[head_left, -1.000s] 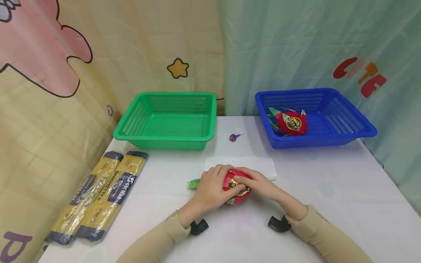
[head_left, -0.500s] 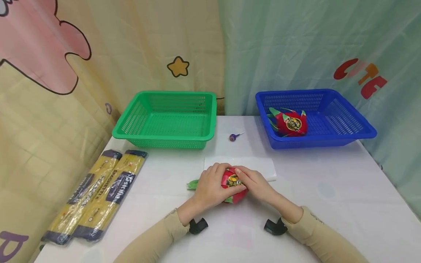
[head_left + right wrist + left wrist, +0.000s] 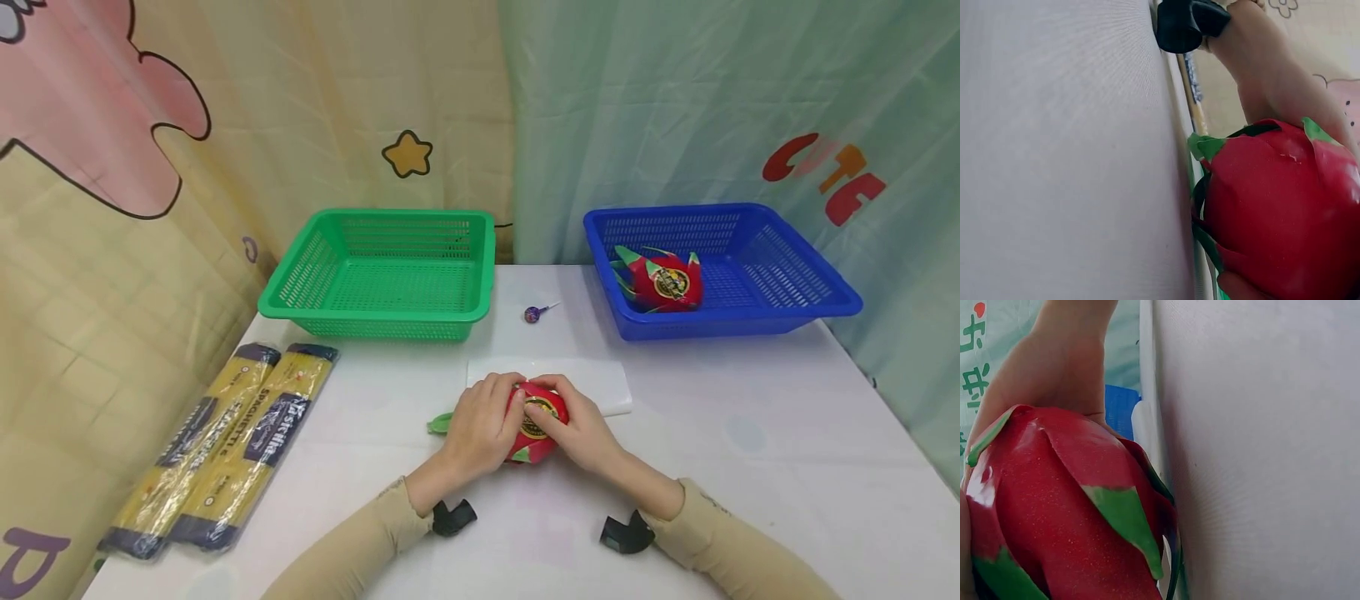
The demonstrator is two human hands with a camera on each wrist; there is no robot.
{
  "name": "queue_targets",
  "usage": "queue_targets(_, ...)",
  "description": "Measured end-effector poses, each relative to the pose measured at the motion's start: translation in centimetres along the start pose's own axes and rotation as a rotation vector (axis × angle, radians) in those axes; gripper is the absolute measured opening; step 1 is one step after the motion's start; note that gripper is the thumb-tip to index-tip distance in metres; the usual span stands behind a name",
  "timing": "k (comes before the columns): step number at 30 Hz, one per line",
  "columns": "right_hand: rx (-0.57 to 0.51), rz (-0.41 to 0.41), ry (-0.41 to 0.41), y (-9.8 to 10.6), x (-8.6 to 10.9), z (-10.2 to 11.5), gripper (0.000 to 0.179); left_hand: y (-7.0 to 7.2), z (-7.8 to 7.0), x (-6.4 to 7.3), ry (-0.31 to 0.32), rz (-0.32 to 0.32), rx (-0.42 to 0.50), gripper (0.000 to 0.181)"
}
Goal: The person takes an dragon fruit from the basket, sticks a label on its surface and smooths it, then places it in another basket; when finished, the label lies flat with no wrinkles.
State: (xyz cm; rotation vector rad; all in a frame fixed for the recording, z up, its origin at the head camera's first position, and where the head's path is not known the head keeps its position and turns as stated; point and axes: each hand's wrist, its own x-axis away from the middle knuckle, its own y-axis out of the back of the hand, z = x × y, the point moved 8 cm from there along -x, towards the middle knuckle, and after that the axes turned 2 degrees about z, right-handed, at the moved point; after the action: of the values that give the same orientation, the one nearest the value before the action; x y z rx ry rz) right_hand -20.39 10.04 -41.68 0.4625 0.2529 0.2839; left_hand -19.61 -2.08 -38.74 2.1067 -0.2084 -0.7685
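In the head view a red dragon fruit (image 3: 534, 452) with green-tipped scales and a round gold-and-black label lies between both hands at mid-table. My left hand (image 3: 480, 429) grips its left side, with the thumb along the label's left edge. From the right, my right hand (image 3: 587, 432) curls round it, thumb reaching over onto the label. Both wrist views show the scaly red skin of the dragon fruit (image 3: 1072, 506) filling the hand, close over the white table. A light-green tip (image 3: 439, 423) sticks out left of my left hand; the rest of it is hidden.
A green basket (image 3: 375, 316) stands at the back left. The blue basket (image 3: 738, 325) at back right holds another dragon fruit (image 3: 663, 282). Between them lies a lollipop (image 3: 533, 314). Two spaghetti packs (image 3: 255, 450) lie at left; a white flat sheet (image 3: 588, 383) is behind the hands.
The left thumb has drawn back from across the label. My right hand has shifted slightly left, and the dragon fruit has turned a little, so its label shows more fully.
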Motion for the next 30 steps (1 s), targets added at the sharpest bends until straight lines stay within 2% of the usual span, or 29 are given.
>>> queue_targets(7,0.049,-0.065,0.105,0.1,0.1,0.7,0.026,0.1,0.2,-0.2,0.016,-0.05,0.041,0.03)
queue_targets(14,0.068,-0.126,0.179,0.4,0.2,1.0,0.03,0.2,0.5,0.0,0.021,-0.133,0.064,0.03)
queue_targets(20,0.056,-0.125,0.19,0.3,0.3,1.0,0.029,0.1,0.6,0.3,0.052,-0.141,0.096,0.038)
queue_targets(24,0.087,-0.12,0.204,0.3,0.3,1.2,0.026,0.2,0.5,0.4,0.039,-0.147,0.086,0.035)
queue_targets(27,0.122,-0.114,0.163,0.3,0.3,1.1,0.026,0.2,0.4,0.4,0.021,-0.148,0.07,0.031)
queue_targets(30,0.132,-0.103,0.088,0.1,0.2,0.8,0.032,0.2,0.3,0.4,0.014,-0.142,0.054,0.029)
